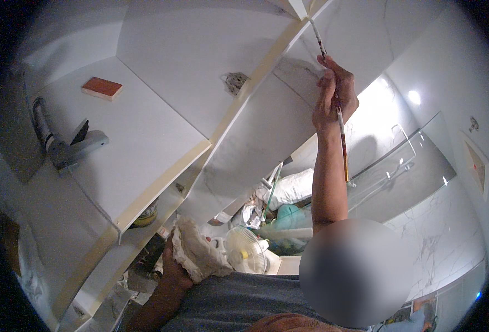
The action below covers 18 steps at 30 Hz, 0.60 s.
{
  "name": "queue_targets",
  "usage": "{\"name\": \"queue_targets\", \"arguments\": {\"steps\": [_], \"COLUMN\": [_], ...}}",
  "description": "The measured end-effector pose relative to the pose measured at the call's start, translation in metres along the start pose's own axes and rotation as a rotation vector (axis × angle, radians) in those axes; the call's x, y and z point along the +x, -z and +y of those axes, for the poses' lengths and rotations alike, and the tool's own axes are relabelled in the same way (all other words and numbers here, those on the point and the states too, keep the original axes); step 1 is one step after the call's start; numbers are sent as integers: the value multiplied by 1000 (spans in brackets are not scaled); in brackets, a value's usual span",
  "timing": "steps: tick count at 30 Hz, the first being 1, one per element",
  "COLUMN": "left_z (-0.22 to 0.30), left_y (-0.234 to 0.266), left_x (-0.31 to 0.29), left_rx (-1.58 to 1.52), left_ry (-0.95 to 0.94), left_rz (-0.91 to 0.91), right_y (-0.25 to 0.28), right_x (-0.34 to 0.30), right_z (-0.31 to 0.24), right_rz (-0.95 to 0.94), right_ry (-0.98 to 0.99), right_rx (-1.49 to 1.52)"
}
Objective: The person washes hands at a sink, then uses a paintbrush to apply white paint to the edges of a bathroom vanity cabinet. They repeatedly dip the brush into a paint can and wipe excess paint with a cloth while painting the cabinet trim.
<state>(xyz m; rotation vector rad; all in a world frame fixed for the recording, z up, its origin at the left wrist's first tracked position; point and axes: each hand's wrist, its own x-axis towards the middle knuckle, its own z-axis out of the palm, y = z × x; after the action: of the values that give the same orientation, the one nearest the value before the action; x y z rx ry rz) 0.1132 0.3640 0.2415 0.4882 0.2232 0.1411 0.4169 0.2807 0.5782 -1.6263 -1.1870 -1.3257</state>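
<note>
My right hand is raised and closed around a thin, paint-stained brush. The brush tip points up to where a white strip meets a long tan-coloured edge, and it seems to touch there; contact is hard to make out. Low on the left, my left hand grips a crumpled off-white rag near my body. The rag hides most of its fingers.
On the pale surface at left lie a reddish-brown block and a grey device with a cord. A rough hole breaks the panel beside the tan edge. Below stands a fan; a glass panel is at right.
</note>
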Motion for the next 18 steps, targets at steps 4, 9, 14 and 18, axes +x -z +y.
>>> {"name": "queue_targets", "arguments": {"steps": [4, 9, 14, 18], "left_z": [9, -20, -24, -26], "left_y": [-19, 18, 21, 19], "left_x": [0, 6, 7, 7], "left_rx": [37, 309, -187, 216], "left_ry": [74, -165, 9, -152], "left_rz": [147, -59, -8, 20], "right_y": [-1, 1, 1, 2], "right_x": [0, -1, -1, -2], "right_z": [1, -1, 0, 3], "right_rz": [11, -13, -14, -20], "right_ry": [10, -10, 31, 34], "right_rx": [34, -24, 3, -12]}}
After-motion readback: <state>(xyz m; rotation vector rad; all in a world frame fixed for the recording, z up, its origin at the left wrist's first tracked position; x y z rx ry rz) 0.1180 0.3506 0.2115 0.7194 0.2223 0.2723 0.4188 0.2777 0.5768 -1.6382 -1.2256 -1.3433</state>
